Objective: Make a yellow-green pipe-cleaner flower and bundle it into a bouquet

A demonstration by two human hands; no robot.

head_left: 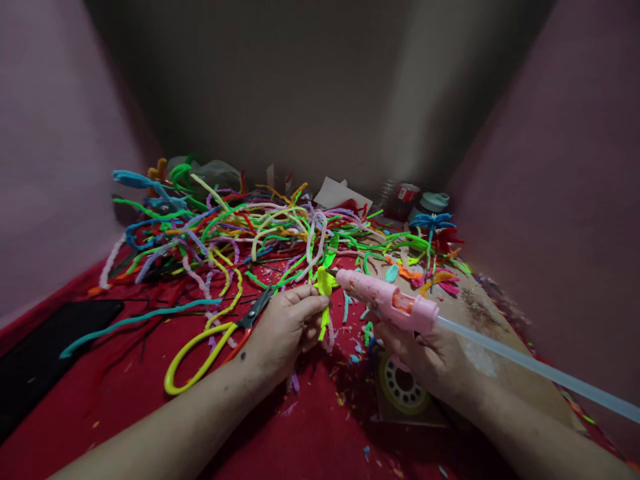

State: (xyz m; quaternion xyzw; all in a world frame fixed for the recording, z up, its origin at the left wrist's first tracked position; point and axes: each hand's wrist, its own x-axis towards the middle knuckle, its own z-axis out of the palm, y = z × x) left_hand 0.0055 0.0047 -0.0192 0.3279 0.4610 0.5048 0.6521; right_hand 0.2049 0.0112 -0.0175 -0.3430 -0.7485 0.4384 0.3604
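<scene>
Near the middle, my left hand [295, 323] is closed on a yellow-green fuzzy piece [326, 283], pinched between thumb and fingers. My right hand [425, 353] is wrapped round a pink glue gun [385, 297], whose dark nozzle points left and meets or nearly meets the top of the yellow-green piece. A long translucent glue stick [540, 368] runs out of the gun's back toward the right edge. Scissors [200, 357] with yellow and red handles lie beside my left wrist, partly under it.
A pile of coloured pipe cleaners [240, 227] spreads across the back of the red cloth [300, 440]. A tape roll [404, 387] lies below my right hand, a dark flat object [55, 353] at left, finished-looking blue petals [433, 222] at right. Walls stand on both sides.
</scene>
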